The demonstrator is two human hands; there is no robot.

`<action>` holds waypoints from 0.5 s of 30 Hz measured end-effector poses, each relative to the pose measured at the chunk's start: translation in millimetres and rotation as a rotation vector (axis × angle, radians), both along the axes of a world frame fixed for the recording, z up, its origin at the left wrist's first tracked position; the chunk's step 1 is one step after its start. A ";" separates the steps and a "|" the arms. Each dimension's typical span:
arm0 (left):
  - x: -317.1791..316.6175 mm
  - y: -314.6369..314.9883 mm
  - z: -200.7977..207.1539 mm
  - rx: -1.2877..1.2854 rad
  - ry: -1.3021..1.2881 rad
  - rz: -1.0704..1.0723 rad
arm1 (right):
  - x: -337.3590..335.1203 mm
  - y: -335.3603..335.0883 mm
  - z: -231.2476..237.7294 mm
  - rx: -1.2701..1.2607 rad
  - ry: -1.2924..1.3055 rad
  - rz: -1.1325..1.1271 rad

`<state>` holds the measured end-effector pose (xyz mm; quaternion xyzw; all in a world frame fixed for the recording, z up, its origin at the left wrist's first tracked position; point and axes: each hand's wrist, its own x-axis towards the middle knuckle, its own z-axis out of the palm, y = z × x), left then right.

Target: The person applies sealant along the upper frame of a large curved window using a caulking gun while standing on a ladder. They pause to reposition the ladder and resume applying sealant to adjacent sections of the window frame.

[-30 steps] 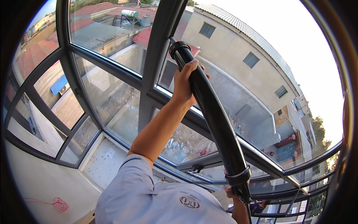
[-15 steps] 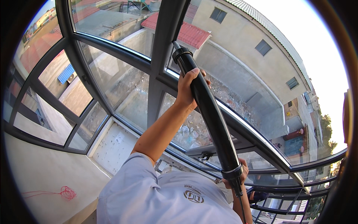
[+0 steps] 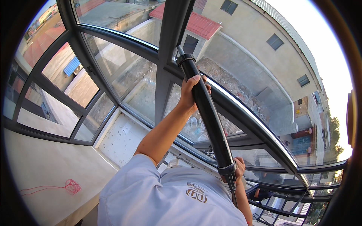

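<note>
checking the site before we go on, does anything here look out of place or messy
A loose tangle of red string lies on the pale ledge at lower left. Both hands grip the black tube by the window frame.

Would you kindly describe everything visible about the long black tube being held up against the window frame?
The black tube is a long, smooth, matte cylinder, plastic or metal by its look. A ribbed collar caps its upper end, where a thinner tip meets the dark window frame. A second ring closes its lower end, from which a thin rod runs down. It slants from upper left to lower right. The left hand grips it near the top; the right hand holds it at the lower ring.
</note>
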<state>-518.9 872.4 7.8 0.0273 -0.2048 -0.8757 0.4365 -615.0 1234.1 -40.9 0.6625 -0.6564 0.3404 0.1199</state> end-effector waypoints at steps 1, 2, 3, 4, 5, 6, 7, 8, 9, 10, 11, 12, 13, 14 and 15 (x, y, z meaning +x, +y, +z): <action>-0.3 -0.1 -4.7 0.010 0.015 -0.007 | 1.3 -0.1 -2.8 -0.003 -0.002 0.006; -0.8 -0.9 -9.3 0.012 0.008 -0.008 | 2.1 -1.1 -6.0 -0.001 -0.010 0.003; -0.8 -1.6 -14.0 0.016 0.001 -0.009 | 3.2 -0.9 -8.6 0.006 -0.007 0.005; -0.3 -1.7 -19.0 0.020 -0.007 -0.010 | 3.8 -1.1 -11.3 0.011 -0.010 0.006; 0.1 -1.1 -23.5 0.022 -0.008 -0.010 | 4.2 -0.6 -13.4 0.007 -0.018 0.004; 0.7 -0.7 -28.0 0.023 -0.009 -0.009 | 4.8 0.0 -15.6 0.012 -0.015 0.004; 1.5 0.1 -32.2 0.016 -0.001 -0.003 | 4.9 0.6 -17.5 0.016 -0.012 0.005; 2.0 0.6 -36.3 0.036 -0.014 -0.011 | 5.5 1.9 -19.4 0.027 -0.022 0.003; 2.3 1.1 -39.9 0.047 -0.017 -0.013 | 5.8 2.8 -21.2 0.040 -0.028 0.000; 2.4 1.7 -43.0 0.053 -0.017 -0.009 | 6.0 3.3 -23.0 0.052 -0.034 -0.002; 2.4 2.3 -45.8 0.063 -0.033 -0.011 | 6.3 3.6 -24.3 0.063 -0.039 -0.004; 2.6 3.0 -48.1 0.067 -0.048 -0.008 | 6.7 3.4 -25.0 0.062 -0.038 0.000; 2.8 3.7 -49.8 0.072 -0.062 -0.005 | 7.6 3.3 -24.5 0.065 -0.038 0.001; 3.1 4.1 -50.9 0.079 -0.063 -0.007 | 8.6 2.7 -22.8 0.067 -0.038 0.003; 3.7 4.5 -51.3 0.085 -0.062 -0.009 | 9.9 1.5 -19.9 0.069 -0.036 0.004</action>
